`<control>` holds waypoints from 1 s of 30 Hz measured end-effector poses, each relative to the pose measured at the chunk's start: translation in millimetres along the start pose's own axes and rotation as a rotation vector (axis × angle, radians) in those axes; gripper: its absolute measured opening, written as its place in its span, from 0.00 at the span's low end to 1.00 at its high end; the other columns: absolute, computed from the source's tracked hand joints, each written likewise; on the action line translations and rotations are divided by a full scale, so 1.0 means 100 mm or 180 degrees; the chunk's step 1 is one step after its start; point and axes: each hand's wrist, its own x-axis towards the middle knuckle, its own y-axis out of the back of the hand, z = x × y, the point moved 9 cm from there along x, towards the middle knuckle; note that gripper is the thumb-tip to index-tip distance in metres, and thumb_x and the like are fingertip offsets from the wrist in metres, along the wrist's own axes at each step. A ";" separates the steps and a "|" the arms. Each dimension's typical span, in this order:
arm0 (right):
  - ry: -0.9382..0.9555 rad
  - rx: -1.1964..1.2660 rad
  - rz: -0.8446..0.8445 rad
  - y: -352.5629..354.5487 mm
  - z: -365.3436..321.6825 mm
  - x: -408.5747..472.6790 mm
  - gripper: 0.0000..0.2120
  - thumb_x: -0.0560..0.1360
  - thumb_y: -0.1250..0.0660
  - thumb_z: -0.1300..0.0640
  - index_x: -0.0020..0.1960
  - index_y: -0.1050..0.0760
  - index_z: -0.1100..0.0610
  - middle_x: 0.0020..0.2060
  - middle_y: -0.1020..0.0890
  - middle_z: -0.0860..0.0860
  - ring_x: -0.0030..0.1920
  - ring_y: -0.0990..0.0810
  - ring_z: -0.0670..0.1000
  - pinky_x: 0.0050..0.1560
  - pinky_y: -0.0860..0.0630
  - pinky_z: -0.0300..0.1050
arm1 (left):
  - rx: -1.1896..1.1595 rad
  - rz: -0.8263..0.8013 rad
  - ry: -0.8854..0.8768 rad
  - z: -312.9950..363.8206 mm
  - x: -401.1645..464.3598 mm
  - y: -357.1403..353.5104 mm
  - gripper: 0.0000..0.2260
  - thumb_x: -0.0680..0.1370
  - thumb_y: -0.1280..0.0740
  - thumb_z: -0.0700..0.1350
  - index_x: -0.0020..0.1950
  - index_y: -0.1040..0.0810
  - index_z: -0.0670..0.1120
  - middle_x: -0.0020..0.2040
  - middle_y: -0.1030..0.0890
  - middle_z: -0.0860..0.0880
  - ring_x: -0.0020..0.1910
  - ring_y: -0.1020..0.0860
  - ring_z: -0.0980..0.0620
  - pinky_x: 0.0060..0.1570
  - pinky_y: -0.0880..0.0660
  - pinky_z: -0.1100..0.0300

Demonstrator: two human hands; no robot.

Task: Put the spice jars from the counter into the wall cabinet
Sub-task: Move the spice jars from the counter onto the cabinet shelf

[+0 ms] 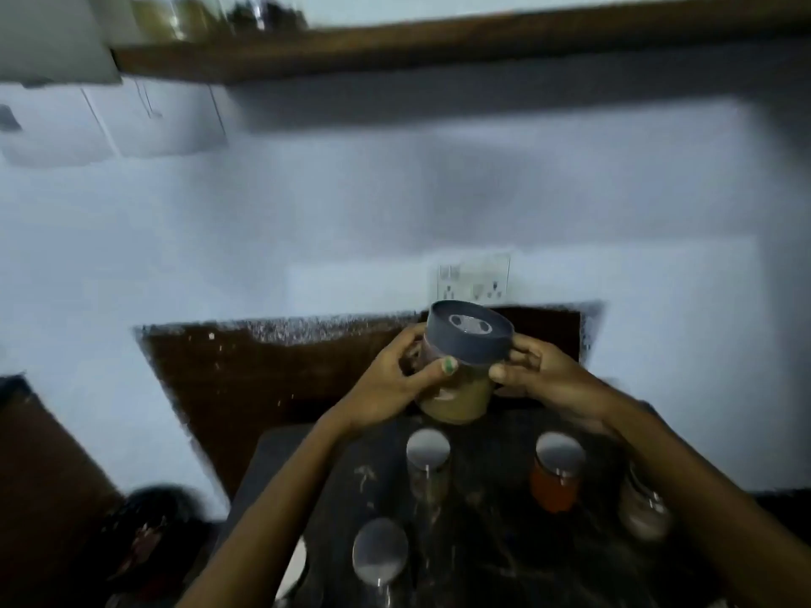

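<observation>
I hold a clear jar with a dark grey lid (468,336) and yellow-brown powder inside, lifted above the dark counter (482,559). My left hand (397,383) grips its left side and my right hand (537,375) grips its right side just under the lid. On the counter below stand a clear jar with a steel lid (428,465), a jar of red powder (556,473), a jar of pale powder (643,509) at the right and another steel-lidded jar (379,552) near me. High up, the wooden cabinet shelf (395,46) carries blurred jars (219,13) at its left end.
A white wall socket plate (474,280) sits on the pale wall just behind the held jar. A dark brown panel (272,379) runs along the back of the counter. White wall boxes (118,120) hang at the upper left. Dark blurred items (149,533) lie at the lower left.
</observation>
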 end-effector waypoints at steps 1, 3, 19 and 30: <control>0.0162 0.0015 0.0135 0.05 -0.20 0.02 0.26 0.62 0.25 0.45 0.58 0.24 0.43 0.57 0.18 0.47 0.60 0.21 0.49 0.58 0.23 0.51 | -0.0026 0.0118 -0.0092 0.18 0.10 0.04 0.21 0.70 0.30 0.57 0.61 0.28 0.58 0.55 0.19 0.56 0.55 0.20 0.61 0.47 0.23 0.68; 0.0479 0.0080 0.0378 0.13 -0.60 0.03 0.25 0.64 0.27 0.45 0.60 0.25 0.47 0.57 0.18 0.49 0.59 0.21 0.49 0.57 0.22 0.50 | -0.0095 0.0288 -0.0298 0.51 0.26 0.09 0.20 0.69 0.31 0.62 0.59 0.26 0.59 0.54 0.18 0.57 0.54 0.19 0.59 0.47 0.22 0.65; 0.1198 0.1203 0.1040 0.48 -1.97 -0.07 0.21 0.66 0.36 0.38 0.54 0.21 0.48 0.51 0.16 0.49 0.52 0.18 0.51 0.48 0.20 0.47 | -0.0451 0.0854 -0.1218 2.15 0.59 0.06 0.30 0.64 0.35 0.65 0.62 0.28 0.53 0.55 0.20 0.53 0.51 0.19 0.55 0.39 0.22 0.69; 0.0738 0.3047 -0.0300 -0.17 -1.77 0.07 0.31 0.72 0.41 0.36 0.62 0.25 0.58 0.58 0.20 0.62 0.57 0.20 0.62 0.48 0.21 0.57 | -0.0270 0.0618 -0.1020 2.14 0.60 -0.03 0.33 0.69 0.50 0.71 0.64 0.27 0.54 0.54 0.17 0.52 0.47 0.17 0.59 0.34 0.26 0.75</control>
